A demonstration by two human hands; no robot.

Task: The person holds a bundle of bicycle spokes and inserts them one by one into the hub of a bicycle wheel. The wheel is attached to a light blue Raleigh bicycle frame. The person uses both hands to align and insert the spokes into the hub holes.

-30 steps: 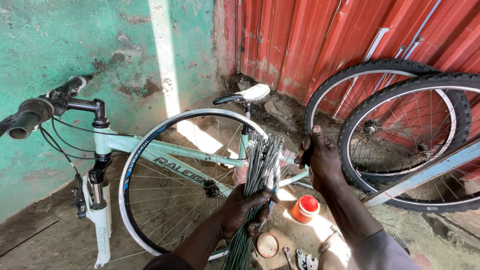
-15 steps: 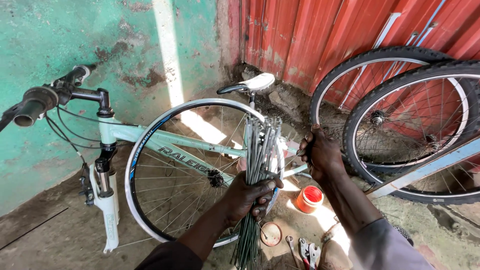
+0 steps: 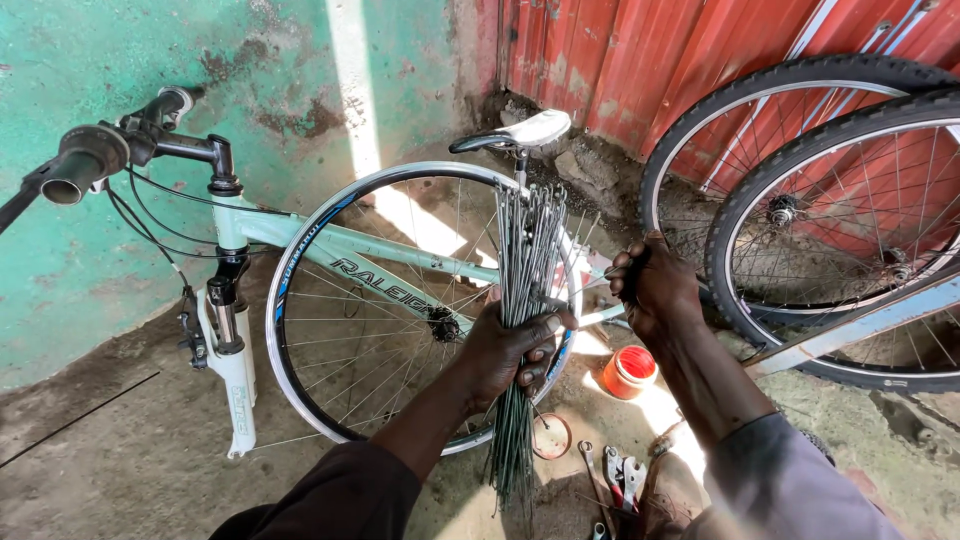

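Head view: left hand [image 3: 505, 350] grip clamped on spoke bundle [image 3: 525, 290] before bare wheel [image 3: 330, 370], right hand [image 3: 655, 290] fisted

both hands closed in fists, left hand [image 3: 508, 352] lower, right hand [image 3: 652, 288] raised.

Bare hands — left arm [image 3: 340, 490] in dark brown sleeve, right arm [image 3: 770, 470] in grey.

Spokes [image 3: 527, 270]: thin dull grey metal. Wheel rim [image 3: 300, 270]: glossy metal. Wall sheet [image 3: 640, 60]: red corrugated metal. Floor [image 3: 120, 470]: rough concrete.
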